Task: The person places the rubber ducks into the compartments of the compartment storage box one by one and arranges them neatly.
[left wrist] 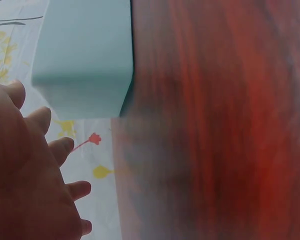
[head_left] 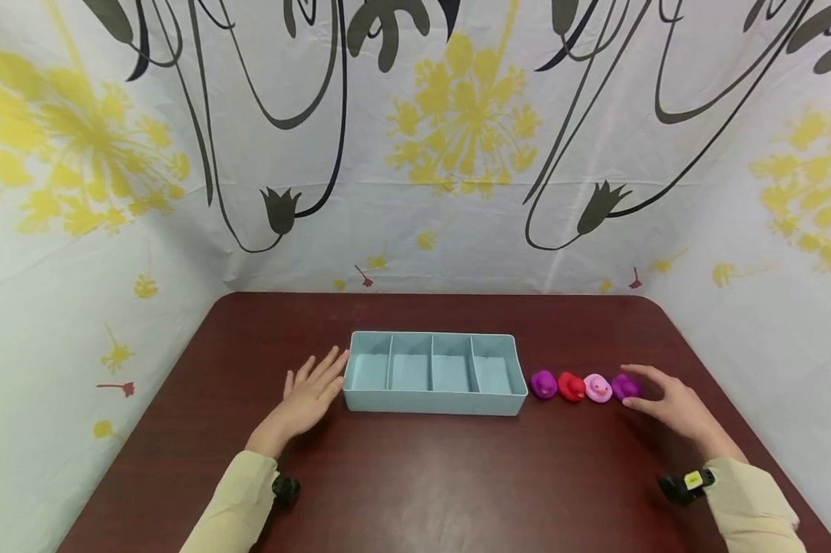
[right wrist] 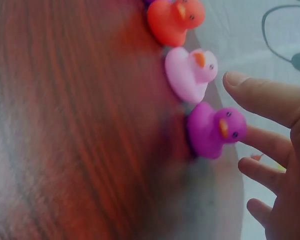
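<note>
A curtained-off nook, the kind of building unclear: pale sheeting [head_left: 402, 261] printed with yellow flowers [head_left: 467, 115] encloses the far, left and right sides of a dark-red wood-grained table [head_left: 415, 484].

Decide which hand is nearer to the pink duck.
The right hand: it is at the purple duck just right of the pink duck. The left hand is farther, by the tray's left end.
</note>
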`<move>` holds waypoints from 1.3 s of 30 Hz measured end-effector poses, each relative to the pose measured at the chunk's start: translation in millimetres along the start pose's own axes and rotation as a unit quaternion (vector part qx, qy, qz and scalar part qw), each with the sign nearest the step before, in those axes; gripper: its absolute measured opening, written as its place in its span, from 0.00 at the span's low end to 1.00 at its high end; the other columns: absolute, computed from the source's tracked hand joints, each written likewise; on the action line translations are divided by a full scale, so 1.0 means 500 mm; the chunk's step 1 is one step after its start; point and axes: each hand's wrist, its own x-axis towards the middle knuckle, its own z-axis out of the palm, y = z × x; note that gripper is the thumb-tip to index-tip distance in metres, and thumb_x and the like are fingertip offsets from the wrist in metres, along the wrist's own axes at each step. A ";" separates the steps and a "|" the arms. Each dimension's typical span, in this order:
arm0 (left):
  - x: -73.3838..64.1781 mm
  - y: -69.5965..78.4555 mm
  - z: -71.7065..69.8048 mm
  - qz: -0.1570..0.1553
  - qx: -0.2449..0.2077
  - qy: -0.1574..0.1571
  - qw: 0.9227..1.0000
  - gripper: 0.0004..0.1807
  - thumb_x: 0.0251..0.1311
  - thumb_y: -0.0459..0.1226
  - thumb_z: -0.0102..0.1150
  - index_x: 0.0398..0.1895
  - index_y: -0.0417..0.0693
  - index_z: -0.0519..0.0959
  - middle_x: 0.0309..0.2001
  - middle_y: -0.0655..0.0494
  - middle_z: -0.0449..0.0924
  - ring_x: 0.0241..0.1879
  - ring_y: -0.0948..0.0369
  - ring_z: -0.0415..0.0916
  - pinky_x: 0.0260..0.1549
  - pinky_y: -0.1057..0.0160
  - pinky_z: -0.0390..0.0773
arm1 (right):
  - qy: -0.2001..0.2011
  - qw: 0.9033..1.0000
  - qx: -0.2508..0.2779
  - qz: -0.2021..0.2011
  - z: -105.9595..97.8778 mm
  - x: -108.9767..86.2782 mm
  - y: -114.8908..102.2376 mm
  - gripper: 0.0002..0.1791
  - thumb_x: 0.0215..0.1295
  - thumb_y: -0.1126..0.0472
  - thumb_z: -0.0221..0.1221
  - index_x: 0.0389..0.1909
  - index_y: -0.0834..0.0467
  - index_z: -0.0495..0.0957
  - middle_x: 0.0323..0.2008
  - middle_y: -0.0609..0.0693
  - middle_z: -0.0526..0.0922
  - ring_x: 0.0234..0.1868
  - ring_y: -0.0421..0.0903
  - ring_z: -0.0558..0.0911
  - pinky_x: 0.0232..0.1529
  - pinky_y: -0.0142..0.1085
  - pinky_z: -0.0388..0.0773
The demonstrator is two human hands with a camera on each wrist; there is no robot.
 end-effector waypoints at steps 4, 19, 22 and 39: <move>-0.002 0.000 0.008 0.002 -0.007 0.005 1.000 0.29 0.75 0.49 0.34 0.76 0.65 0.43 0.77 0.54 0.39 0.74 0.39 0.33 0.63 0.29 0.29 | 0.007 1.000 0.002 0.005 0.011 -0.006 0.018 0.36 0.58 0.49 0.66 0.65 0.59 0.66 0.59 0.70 0.70 0.58 0.70 0.67 0.50 0.66 0.64; 0.005 0.004 0.016 0.013 -0.011 0.031 0.999 0.30 0.75 0.51 0.34 0.77 0.63 0.46 0.77 0.52 0.43 0.73 0.39 0.37 0.63 0.28 0.31 | 0.015 1.000 0.004 0.006 0.020 -0.004 0.043 0.33 0.58 0.52 0.66 0.62 0.62 0.69 0.58 0.72 0.70 0.58 0.69 0.66 0.51 0.66 0.63; 0.005 0.005 0.015 0.015 -0.015 0.029 0.999 0.31 0.74 0.52 0.35 0.77 0.62 0.45 0.77 0.52 0.43 0.73 0.39 0.37 0.62 0.28 0.31 | 0.027 1.000 0.001 0.002 0.022 -0.001 0.045 0.32 0.58 0.52 0.66 0.60 0.63 0.71 0.57 0.72 0.71 0.57 0.69 0.68 0.51 0.65 0.64; 0.007 0.015 0.016 -0.001 -0.026 -0.006 1.000 0.33 0.73 0.50 0.39 0.77 0.65 0.42 0.77 0.51 0.42 0.74 0.39 0.34 0.63 0.29 0.29 | 0.069 0.997 0.001 0.034 0.029 0.002 0.042 0.31 0.60 0.47 0.63 0.57 0.64 0.73 0.55 0.73 0.73 0.56 0.69 0.69 0.50 0.64 0.65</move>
